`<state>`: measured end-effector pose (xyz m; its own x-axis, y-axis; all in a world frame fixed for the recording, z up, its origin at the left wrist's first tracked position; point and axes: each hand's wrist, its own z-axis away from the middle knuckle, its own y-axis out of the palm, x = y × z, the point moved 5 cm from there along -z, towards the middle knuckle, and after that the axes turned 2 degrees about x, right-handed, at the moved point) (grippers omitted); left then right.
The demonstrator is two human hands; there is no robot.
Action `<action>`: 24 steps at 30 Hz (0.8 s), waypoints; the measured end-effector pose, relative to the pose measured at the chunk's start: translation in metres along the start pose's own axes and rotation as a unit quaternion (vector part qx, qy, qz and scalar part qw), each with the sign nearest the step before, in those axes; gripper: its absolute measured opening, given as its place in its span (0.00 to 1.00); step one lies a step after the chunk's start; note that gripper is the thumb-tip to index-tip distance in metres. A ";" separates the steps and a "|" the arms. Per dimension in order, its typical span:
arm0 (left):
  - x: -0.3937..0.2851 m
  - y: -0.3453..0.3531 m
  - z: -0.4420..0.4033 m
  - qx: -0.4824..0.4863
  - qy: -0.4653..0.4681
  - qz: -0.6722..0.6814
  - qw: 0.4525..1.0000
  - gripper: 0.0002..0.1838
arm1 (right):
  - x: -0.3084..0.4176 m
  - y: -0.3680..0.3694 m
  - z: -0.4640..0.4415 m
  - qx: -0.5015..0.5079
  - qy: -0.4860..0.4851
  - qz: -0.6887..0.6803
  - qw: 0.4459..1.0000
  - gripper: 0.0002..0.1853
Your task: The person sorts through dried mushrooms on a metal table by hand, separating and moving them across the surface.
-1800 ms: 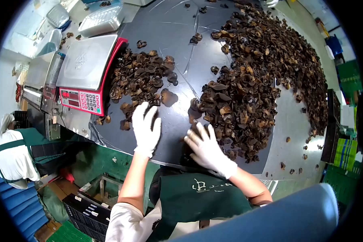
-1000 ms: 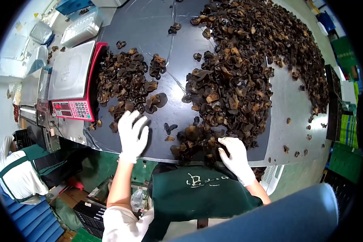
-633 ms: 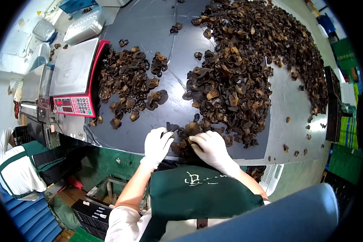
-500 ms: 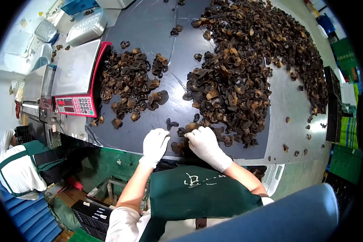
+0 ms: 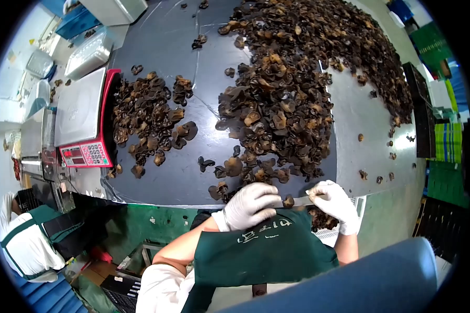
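Note:
My left hand [image 5: 251,206], in a white glove, is at the table's front edge with its fingers curled; what they hold, if anything, is hidden. Just right of its fingertips is a small brown wood ear mushroom [image 5: 288,202]; I cannot tell whether they touch. My right hand [image 5: 335,205], gloved too, is over the front edge further right, thumb and forefinger pinched together on something too small to make out. Beyond the hands lies a large heap of dark wood ear mushrooms [image 5: 277,115]. A smaller pile of them [image 5: 149,115] lies to the left.
A red scale [image 5: 83,115] with a metal plate stands left, with clear plastic trays [image 5: 89,55] behind it. Below the front edge, a white basket [image 5: 329,237] holds more mushrooms. Another person [image 5: 31,240] is at the lower left. Dark crates [image 5: 423,125] line the right.
Both hands have moved right and toward my body, the right one farther, out to the table's edge. The view has shifted, so the table's contents appear further left and the nearer ones lower.

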<state>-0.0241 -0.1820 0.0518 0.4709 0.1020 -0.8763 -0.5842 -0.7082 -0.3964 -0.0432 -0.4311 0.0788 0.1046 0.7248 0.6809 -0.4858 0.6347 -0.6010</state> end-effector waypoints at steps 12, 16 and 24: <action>0.066 -0.108 0.081 -0.065 -0.223 -0.420 0.877 0.26 | 0.074 0.107 -0.085 -0.162 -0.233 0.274 0.919 0.17; 0.060 -0.133 0.106 -0.199 -0.265 -0.377 0.865 0.21 | 0.074 0.101 -0.101 -0.183 -0.272 0.289 0.899 0.11; 0.056 -0.127 0.119 -0.261 -0.274 -0.333 0.864 0.17 | 0.025 0.002 -0.016 0.066 -0.085 0.050 0.993 0.11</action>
<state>-0.0023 -0.0033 0.0209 0.1213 0.8222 -0.5560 0.1406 -0.5688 -0.8104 -0.0275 -0.4069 0.0878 -0.0933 0.7193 0.6884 -0.5975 0.5127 -0.6166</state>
